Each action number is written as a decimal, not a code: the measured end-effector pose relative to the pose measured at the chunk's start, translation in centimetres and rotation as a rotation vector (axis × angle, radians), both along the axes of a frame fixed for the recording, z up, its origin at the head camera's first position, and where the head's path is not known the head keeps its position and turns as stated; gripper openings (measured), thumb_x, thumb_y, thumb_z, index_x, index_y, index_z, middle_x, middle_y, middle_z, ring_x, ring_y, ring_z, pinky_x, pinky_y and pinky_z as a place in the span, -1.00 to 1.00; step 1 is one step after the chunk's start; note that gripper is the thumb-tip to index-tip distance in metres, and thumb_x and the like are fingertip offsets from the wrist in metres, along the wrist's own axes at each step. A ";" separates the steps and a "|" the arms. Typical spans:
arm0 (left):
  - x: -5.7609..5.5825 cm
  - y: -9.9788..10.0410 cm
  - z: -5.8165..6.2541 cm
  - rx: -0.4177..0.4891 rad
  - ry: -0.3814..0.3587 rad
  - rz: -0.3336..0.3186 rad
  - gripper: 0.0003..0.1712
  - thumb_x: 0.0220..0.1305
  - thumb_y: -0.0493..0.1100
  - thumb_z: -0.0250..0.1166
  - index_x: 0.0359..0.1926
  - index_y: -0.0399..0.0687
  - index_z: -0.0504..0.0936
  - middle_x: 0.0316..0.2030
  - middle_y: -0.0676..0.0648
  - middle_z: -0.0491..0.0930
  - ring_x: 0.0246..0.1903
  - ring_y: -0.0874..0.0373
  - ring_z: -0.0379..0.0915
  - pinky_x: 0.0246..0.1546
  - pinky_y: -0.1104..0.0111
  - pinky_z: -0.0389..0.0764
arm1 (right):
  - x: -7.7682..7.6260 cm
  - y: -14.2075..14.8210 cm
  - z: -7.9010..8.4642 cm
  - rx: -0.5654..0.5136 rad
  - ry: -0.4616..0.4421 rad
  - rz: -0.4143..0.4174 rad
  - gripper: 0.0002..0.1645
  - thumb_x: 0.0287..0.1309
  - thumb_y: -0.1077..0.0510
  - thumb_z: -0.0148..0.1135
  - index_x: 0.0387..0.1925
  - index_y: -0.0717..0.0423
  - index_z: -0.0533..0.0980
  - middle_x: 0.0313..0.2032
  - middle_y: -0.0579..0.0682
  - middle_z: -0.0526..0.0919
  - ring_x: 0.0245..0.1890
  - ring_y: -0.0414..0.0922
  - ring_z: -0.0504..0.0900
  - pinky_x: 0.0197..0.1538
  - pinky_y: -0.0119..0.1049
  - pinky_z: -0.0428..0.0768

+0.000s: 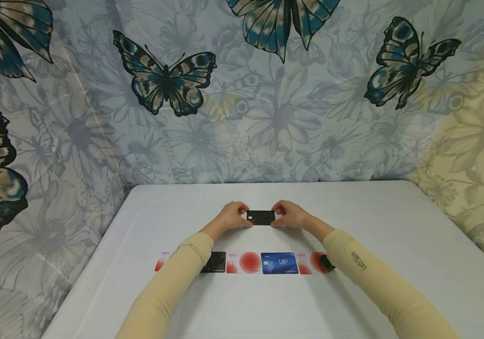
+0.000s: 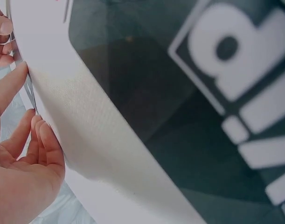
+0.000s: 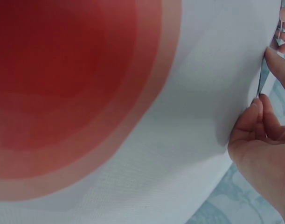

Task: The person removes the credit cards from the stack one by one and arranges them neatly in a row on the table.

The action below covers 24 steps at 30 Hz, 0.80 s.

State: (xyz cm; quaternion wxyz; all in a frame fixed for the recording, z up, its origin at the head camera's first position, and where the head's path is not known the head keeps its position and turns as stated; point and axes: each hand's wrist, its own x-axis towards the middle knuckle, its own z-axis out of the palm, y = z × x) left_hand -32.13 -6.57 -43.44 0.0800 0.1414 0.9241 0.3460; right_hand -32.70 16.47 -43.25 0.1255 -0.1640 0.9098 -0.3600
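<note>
A black bank card (image 1: 261,217) with a small gold chip is held by its two short ends above the white table. My left hand (image 1: 230,215) pinches its left end between thumb and fingers, and my right hand (image 1: 291,214) pinches the right end the same way. In the left wrist view, the left hand (image 2: 28,182) shows the card only as a thin edge. The right wrist view has the right hand (image 3: 263,144) at the far side, gripping that same thin edge.
Nearer me lies a row of cards: a black card (image 1: 215,262), a white card with red circles (image 1: 244,262), a blue VIP card (image 1: 279,263) and another red-circled card (image 1: 307,263). My sleeves cover parts of the row. Butterfly-patterned cloth (image 1: 267,141) hangs behind the table (image 1: 242,306).
</note>
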 end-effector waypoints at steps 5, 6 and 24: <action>0.0 0.0 -0.1 0.037 -0.007 0.004 -0.42 -0.04 -0.19 0.55 0.02 -0.23 0.55 -0.25 -0.05 0.46 -0.25 0.14 0.32 -0.15 0.34 0.41 | 0.2 0.0 -0.1 -0.038 0.015 0.000 -0.42 -0.01 0.25 0.47 0.01 0.34 0.40 -0.19 0.13 0.46 -0.26 -0.06 0.36 -0.16 -0.24 0.34; 0.1 0.0 -0.2 0.049 -0.008 0.006 -0.42 -0.04 -0.20 0.56 0.02 -0.23 0.54 -0.25 -0.06 0.47 -0.26 0.14 0.32 -0.17 0.35 0.40 | 0.2 0.0 -0.2 -0.047 0.020 -0.001 -0.42 -0.01 0.25 0.47 0.01 0.33 0.39 -0.19 0.13 0.45 -0.27 -0.07 0.35 -0.17 -0.25 0.34; 0.9 -0.1 -0.2 0.116 0.023 0.027 -0.40 -0.03 -0.24 0.54 0.03 -0.17 0.47 -0.37 -0.01 0.55 -0.44 0.20 0.39 -0.31 0.38 0.45 | 1.7 -0.3 -0.2 -0.081 0.089 -0.039 -0.32 -0.03 0.29 0.48 0.10 0.25 0.33 -0.22 0.09 0.49 -0.37 -0.09 0.37 -0.26 -0.26 0.35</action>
